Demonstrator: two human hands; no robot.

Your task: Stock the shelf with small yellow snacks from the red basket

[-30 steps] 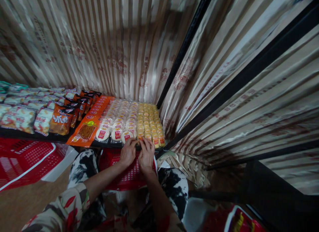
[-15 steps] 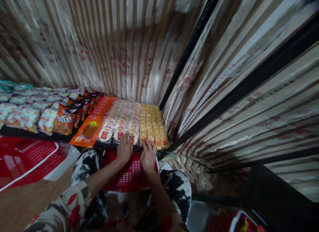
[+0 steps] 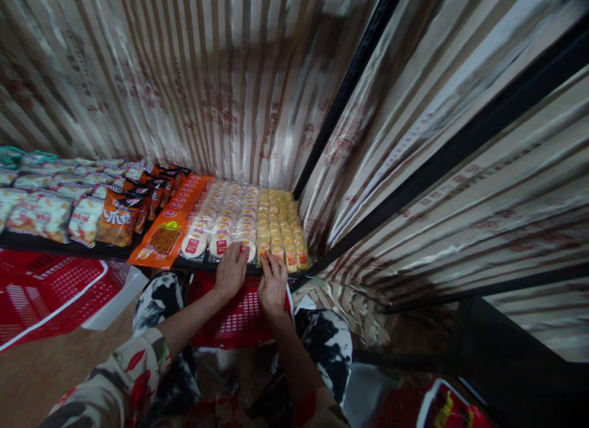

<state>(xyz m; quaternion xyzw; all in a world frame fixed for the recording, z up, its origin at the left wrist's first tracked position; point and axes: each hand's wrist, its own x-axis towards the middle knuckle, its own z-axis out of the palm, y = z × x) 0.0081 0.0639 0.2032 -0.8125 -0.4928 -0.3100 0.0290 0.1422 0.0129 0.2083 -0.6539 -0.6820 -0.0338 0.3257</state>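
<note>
Round white individually wrapped biscuits (image 3: 219, 229) lie in rows on a black shelf (image 3: 205, 263), beside rows of small yellow wrapped cakes (image 3: 288, 232). My left hand (image 3: 231, 271) rests at the shelf's front edge, its fingertips touching the front biscuit of the rightmost white row. My right hand (image 3: 273, 285) has its fingers stretched onto the front yellow packs. Neither hand appears to grip anything, though the fingers partly cover the front packs. To the left lies a flat orange snack bag (image 3: 177, 216) showing brown sticks.
Stacked white snack bags (image 3: 39, 216) and orange snack bags (image 3: 118, 216) line the shelf's left side. Below are red perforated baskets, one between my knees (image 3: 239, 321) and one at left (image 3: 50, 293). Striped curtain (image 3: 193, 78) hangs behind; black metal bars (image 3: 414, 189) slant at right.
The view has shifted very slightly. Both hands stay at nearly the same spots on the packs, and the packs have not visibly moved.
</note>
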